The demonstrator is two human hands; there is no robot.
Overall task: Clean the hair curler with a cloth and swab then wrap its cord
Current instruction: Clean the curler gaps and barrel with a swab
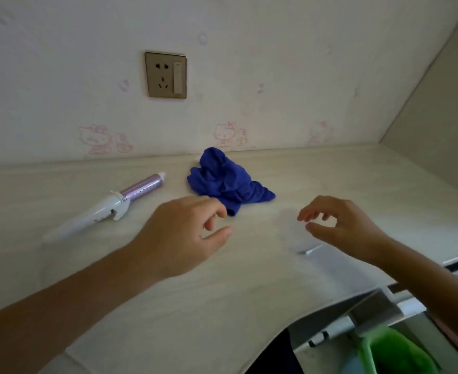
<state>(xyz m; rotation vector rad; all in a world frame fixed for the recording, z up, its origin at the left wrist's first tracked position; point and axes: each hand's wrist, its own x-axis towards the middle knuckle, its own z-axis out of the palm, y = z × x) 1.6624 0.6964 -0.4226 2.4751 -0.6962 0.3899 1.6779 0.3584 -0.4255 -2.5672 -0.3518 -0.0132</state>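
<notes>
A white hair curler [106, 206] with a purple barrel lies on the pale tabletop [222, 279] at the left, its barrel pointing toward the wall. A crumpled blue cloth [226, 180] sits near the wall in the middle. A thin white swab [310, 250] lies on the table under my right wrist. My left hand [184, 233] hovers just in front of the cloth, fingers loosely curled and holding nothing. My right hand [338, 222] hovers to the right of the cloth, fingers apart and holding nothing. I cannot see the cord.
A wall socket with a switch [165, 75] is above the curler. The table's curved front edge runs at the lower right, with a grey metal frame [357, 317] and a green object [395, 352] below it. A side wall closes the right.
</notes>
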